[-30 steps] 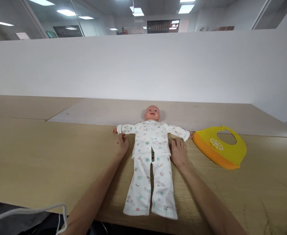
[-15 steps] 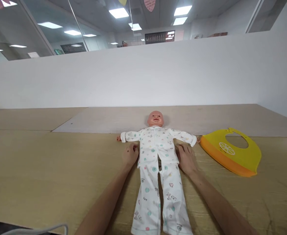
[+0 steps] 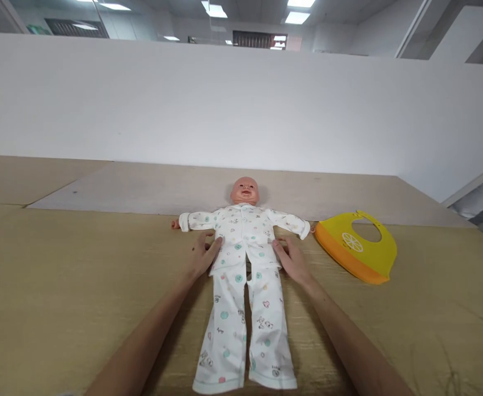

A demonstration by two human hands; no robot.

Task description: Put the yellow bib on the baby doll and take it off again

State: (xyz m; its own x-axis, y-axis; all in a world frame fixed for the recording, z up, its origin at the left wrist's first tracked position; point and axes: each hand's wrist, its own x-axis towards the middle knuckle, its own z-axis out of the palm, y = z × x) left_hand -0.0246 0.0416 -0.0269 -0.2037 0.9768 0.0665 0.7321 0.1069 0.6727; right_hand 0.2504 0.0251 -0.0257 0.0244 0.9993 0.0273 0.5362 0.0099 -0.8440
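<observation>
A baby doll (image 3: 245,190) lies face up on the table with both arms spread wide. It wears a white printed pajama top (image 3: 243,231) and matching pants (image 3: 225,319). My left hand (image 3: 203,256) rests at the left side of the top, thumb against the cloth and fingers apart. At the opposite side, my right hand (image 3: 293,261) touches the top with its thumb, fingers also apart. Neither hand is closed round the doll. Near the doll's arm on the right lies a yellow bib (image 3: 373,256) with an orange pocket and a white citrus print.
The wooden table (image 3: 80,286) has a paler strip (image 3: 142,187) along its back. A white partition (image 3: 208,110) rises behind it, with glass above. Something grey and white, hard to make out, shows past the table at the right edge.
My view has tilted down and shifted right. Both thumbs have come onto the sides of the pajama top, where the hands lay beside it. The doll and bib stay in place.
</observation>
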